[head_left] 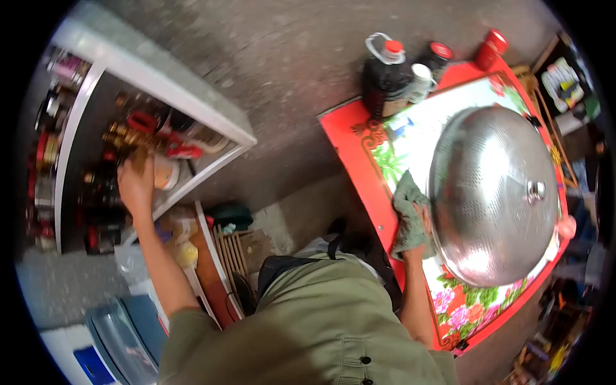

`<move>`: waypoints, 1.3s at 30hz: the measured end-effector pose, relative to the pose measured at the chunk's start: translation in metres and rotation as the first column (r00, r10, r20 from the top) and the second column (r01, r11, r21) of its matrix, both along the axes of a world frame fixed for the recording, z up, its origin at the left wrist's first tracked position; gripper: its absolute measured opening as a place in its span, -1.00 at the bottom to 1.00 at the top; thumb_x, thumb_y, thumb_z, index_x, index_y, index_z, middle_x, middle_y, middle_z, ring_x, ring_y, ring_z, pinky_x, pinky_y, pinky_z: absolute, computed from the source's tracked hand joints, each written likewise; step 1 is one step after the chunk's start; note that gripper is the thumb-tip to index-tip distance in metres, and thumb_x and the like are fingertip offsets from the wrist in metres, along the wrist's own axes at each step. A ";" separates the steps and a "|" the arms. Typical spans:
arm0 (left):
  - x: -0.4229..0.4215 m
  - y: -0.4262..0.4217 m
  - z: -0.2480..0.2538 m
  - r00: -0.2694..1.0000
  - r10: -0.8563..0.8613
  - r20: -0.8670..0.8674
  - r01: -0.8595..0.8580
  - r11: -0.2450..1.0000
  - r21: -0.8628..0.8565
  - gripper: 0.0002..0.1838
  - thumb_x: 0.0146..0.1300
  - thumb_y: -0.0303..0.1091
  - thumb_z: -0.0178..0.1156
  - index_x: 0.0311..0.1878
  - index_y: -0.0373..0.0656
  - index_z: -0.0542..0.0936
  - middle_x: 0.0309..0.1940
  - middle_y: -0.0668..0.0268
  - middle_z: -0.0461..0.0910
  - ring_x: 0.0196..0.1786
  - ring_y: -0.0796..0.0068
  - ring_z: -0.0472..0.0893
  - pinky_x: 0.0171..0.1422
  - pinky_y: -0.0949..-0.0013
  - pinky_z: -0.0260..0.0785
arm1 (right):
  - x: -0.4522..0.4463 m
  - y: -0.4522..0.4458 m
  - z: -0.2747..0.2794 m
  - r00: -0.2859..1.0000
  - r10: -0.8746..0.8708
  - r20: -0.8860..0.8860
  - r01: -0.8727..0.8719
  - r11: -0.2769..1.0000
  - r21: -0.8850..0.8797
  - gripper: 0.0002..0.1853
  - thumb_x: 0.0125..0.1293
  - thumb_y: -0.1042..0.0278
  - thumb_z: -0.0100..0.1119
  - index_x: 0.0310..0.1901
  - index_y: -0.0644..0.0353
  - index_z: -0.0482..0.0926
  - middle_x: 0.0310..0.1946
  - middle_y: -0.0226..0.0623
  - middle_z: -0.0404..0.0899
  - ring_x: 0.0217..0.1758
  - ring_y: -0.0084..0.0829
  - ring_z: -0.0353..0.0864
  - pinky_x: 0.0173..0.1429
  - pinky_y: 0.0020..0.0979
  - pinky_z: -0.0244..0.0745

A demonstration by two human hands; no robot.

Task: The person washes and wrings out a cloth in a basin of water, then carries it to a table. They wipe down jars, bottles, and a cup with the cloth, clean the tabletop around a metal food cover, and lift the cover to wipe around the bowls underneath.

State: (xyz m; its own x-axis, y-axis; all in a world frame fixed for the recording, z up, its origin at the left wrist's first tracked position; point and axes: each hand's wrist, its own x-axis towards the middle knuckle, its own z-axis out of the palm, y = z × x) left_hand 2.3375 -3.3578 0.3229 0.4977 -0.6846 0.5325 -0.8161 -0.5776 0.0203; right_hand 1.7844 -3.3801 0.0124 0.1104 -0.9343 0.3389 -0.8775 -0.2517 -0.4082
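My left hand reaches into a shelf on the left, its fingers closed around a small brownish thing whose kind is too blurred to tell. Right beside those fingers stands a pale jar. On the red table, my right hand grips a grey-green cloth, which partly hides the fingers. The cloth lies at the table's near edge, against a large domed metal cover with small holes and a knob.
The red table has a flowered top. At its far edge stand a dark jug with a red cap, a white mug, a dark jar and a red can. Several bottles fill the shelf. A blue-grey bin stands below.
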 end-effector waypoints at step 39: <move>-0.330 -0.188 -0.077 0.333 -0.811 -0.481 0.907 0.414 -0.071 -0.66 0.06 -0.11 0.40 -0.40 -0.26 0.68 -0.59 0.08 0.62 -0.53 0.32 0.64 -0.39 0.29 0.43 | -0.007 0.007 -0.013 0.953 -0.107 0.284 0.094 0.994 0.057 -0.65 0.17 0.27 0.21 0.03 -0.10 0.62 0.21 -0.41 0.50 0.35 -0.18 0.35 0.41 -0.14 0.24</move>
State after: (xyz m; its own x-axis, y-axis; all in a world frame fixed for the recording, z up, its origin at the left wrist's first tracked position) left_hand 2.0075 -3.5457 0.2458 -0.3186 -0.9072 0.2749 -0.7905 0.4143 0.4510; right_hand 1.7772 -3.3733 -0.0004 -0.0807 -0.9498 0.3023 -0.7421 -0.1453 -0.6544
